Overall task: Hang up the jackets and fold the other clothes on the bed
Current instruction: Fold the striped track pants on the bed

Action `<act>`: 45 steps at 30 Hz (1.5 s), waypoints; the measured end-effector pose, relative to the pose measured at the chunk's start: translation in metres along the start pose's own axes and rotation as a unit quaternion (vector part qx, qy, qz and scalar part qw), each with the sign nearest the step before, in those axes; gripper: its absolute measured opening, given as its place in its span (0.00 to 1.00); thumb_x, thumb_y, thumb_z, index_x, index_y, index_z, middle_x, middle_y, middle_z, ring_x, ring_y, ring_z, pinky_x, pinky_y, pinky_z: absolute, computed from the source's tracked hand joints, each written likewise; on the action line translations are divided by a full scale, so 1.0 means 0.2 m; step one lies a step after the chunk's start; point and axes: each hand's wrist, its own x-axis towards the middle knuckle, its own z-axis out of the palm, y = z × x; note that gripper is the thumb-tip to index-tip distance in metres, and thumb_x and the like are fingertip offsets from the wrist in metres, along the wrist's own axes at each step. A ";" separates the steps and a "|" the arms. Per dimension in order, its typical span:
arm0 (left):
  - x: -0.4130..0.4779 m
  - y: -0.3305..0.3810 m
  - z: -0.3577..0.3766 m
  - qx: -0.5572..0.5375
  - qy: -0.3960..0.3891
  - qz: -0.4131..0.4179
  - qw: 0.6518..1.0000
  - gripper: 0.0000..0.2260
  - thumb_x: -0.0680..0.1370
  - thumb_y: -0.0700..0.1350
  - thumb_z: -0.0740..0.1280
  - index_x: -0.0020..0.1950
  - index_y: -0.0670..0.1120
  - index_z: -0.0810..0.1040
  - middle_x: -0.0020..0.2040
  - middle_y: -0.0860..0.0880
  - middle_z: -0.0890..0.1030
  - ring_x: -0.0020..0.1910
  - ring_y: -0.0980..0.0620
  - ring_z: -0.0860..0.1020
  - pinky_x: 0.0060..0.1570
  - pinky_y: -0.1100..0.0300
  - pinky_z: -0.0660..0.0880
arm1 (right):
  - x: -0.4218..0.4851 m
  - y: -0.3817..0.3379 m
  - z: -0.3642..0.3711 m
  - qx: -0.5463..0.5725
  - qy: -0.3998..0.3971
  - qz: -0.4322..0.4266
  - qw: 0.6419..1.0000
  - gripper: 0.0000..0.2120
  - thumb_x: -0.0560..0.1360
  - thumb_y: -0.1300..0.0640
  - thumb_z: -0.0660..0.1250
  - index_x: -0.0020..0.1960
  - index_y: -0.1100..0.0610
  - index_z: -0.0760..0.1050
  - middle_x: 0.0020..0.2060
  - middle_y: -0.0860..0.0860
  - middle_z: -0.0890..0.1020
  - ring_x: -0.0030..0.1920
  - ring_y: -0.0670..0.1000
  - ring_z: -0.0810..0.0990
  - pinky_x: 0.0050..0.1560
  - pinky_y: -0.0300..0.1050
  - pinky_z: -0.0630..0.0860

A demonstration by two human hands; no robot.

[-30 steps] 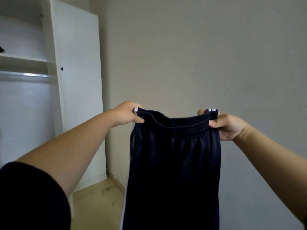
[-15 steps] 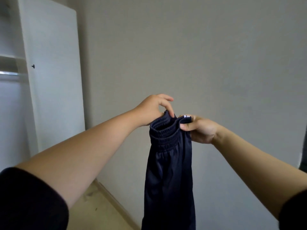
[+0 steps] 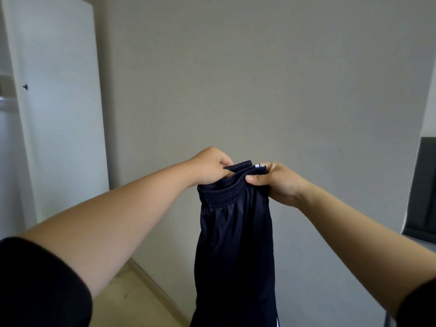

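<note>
Left hand and right hand pinch the doubled waistband, almost touching; the trousers hang straight below both grips, long axis vertical.

I'm looking into a bedroom in a home. A white wardrobe door stands open with a hanging rail behind it, beside a plain wall and beige floor.
</note>
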 end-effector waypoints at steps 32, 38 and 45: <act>0.02 -0.09 0.18 0.136 -0.097 0.061 0.984 0.06 0.74 0.48 0.71 0.46 0.46 0.79 0.41 0.54 0.78 0.42 0.55 0.76 0.39 0.68 0.70 | -0.12 0.10 -0.16 -0.016 0.227 0.005 0.974 0.04 0.74 0.64 0.69 0.41 0.61 0.81 0.37 0.54 0.85 0.38 0.51 0.84 0.37 0.40 0.79; 0.04 -0.12 0.13 -0.025 -0.090 0.016 0.996 0.03 0.77 0.39 0.68 0.49 0.42 0.79 0.43 0.50 0.82 0.40 0.55 0.81 0.42 0.69 0.76 | -0.13 0.06 -0.23 0.013 0.146 0.018 0.989 0.08 0.77 0.66 0.63 0.42 0.59 0.78 0.38 0.52 0.83 0.40 0.50 0.82 0.42 0.40 0.79; 0.11 -0.11 0.17 -0.187 0.064 0.036 0.980 0.11 0.75 0.31 0.67 0.42 0.46 0.73 0.40 0.48 0.77 0.40 0.51 0.74 0.44 0.60 0.71 | -0.11 0.00 -0.23 -0.024 0.234 -0.025 0.972 0.12 0.72 0.68 0.70 0.48 0.52 0.78 0.39 0.51 0.83 0.37 0.48 0.83 0.35 0.39 0.79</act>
